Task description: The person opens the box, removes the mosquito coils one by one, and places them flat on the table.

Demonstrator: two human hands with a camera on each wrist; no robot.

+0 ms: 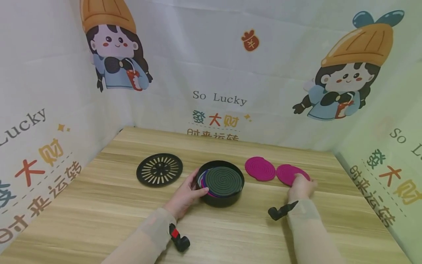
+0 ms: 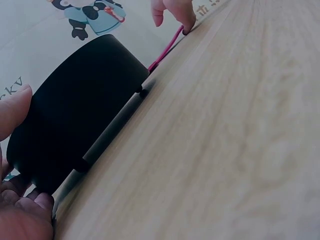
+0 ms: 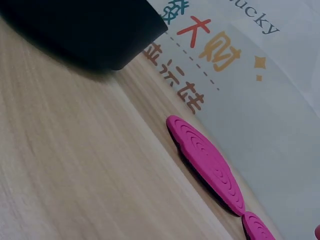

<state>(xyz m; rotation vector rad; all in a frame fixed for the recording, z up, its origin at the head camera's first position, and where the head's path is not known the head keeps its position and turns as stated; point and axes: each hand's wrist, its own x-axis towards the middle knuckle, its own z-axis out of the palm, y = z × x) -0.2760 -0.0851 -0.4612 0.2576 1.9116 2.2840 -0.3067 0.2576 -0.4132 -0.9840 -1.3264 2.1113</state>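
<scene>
My left hand (image 1: pixel 185 194) grips a round black tin (image 1: pixel 222 201), its thumb over the near left rim and its fingers around the outer wall. A dark green mosquito coil (image 1: pixel 224 181) lies on top inside, with blue and pink edges of other coils showing below it. At the right, my right hand (image 1: pixel 301 189) reaches down to a pink coil (image 1: pixel 287 174) and covers its near right part. In the left wrist view, the right fingertips touch down at the pink edge while the thumb hangs apart from them.
Another pink coil (image 1: pixel 259 168) lies flat between the tin and the right-hand coil. Left of the tin lies a black slotted lid (image 1: pixel 159 169). A printed cloth (image 1: pixel 217 66) hangs behind the wooden table (image 1: pixel 227 234) and along both sides.
</scene>
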